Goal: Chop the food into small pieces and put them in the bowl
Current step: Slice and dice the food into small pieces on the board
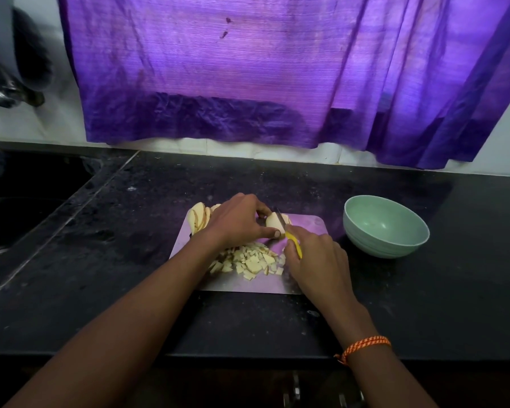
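A pale chunk of food (pixel 273 224) rests on the light chopping board (pixel 306 228). My left hand (pixel 239 220) pins it down with thumb and fingers. My right hand (pixel 315 260) grips a yellow-handled knife (pixel 292 240), and its blade lies against the chunk. A heap of small cut pieces (pixel 251 262) covers the near middle of the board. Several uncut slices (pixel 199 217) lean at the board's far left corner. The pale green bowl (pixel 386 228) stands to the right of the board with nothing visible inside it.
The black counter (pixel 130 275) holds the board and bowl. A sunken sink (pixel 27 201) lies at the left. A purple curtain (pixel 262 69) hangs behind. A metal tap (pixel 6 95) sits at the far left. The counter's front edge runs below my forearms.
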`<state>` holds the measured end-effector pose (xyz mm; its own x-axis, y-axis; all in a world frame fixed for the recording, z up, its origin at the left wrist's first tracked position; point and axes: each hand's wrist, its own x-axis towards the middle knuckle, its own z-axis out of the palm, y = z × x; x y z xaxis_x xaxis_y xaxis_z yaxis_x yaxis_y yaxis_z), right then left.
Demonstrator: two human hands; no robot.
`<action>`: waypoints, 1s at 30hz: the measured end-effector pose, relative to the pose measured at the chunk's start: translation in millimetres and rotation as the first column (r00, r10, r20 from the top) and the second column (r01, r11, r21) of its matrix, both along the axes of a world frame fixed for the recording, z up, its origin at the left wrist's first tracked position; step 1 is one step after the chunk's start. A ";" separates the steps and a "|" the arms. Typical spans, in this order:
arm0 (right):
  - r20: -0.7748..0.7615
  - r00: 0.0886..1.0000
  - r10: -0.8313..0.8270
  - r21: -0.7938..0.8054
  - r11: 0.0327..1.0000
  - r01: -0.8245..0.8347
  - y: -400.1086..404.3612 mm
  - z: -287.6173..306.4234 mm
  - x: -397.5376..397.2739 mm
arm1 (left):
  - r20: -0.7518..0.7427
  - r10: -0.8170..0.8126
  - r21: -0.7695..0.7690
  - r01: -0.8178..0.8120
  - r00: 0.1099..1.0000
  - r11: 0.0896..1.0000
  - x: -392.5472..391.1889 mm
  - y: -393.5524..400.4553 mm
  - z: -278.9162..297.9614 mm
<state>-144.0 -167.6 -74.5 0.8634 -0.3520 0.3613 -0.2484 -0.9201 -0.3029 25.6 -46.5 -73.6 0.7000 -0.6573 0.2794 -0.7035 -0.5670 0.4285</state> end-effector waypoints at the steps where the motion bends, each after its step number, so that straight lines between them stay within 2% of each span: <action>1: -0.007 1.000 0.004 -0.002 1.000 -0.004 0.4 0.2 -0.5 | 0.003 0.002 0.003 -0.002 1.000 1.000 -0.1 0.4 0.2; 19: -0.054 0.995 0.084 0.050 0.995 -0.081 -5.2 1.2 -10.0 | 0.004 0.020 0.020 -0.020 1.000 1.000 -7.3 1.1 4.2; 30: -0.021 0.999 0.030 0.003 1.000 -0.030 -12.5 -7.8 -40.9 | 0.019 0.013 0.041 -0.014 1.000 0.999 -4.8 -0.2 1.5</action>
<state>-184.9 -180.1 -82.3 0.8811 -0.3267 0.3419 -0.2268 -0.9264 -0.3007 20.9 -46.7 -72.1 0.7040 -0.6588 0.2653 -0.7030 -0.5935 0.3917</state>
